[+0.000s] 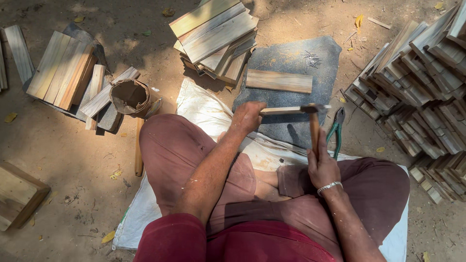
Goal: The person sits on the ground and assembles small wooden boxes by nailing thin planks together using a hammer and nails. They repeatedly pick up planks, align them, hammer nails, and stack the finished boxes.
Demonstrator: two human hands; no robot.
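Observation:
I sit cross-legged on a white sack (204,109) on bare earth. My left hand (247,116) grips one end of a thin wooden slat (286,110), held on edge over a dark flat stone slab (296,63). My right hand (322,167) is closed on the wooden handle of a hammer (314,127), whose metal head meets the slat's right end. A flat wooden board (279,81) lies on the slab beyond the slat. A small heap of nails (311,59) sits at the slab's far side.
Green-handled pliers (336,131) lie right of the slab. Stacks of wooden slats stand ahead (216,36), at the left (63,70) and in a big pile at the right (422,92). A rolled cardboard tube (130,97) and a wooden box corner (17,194) are at left.

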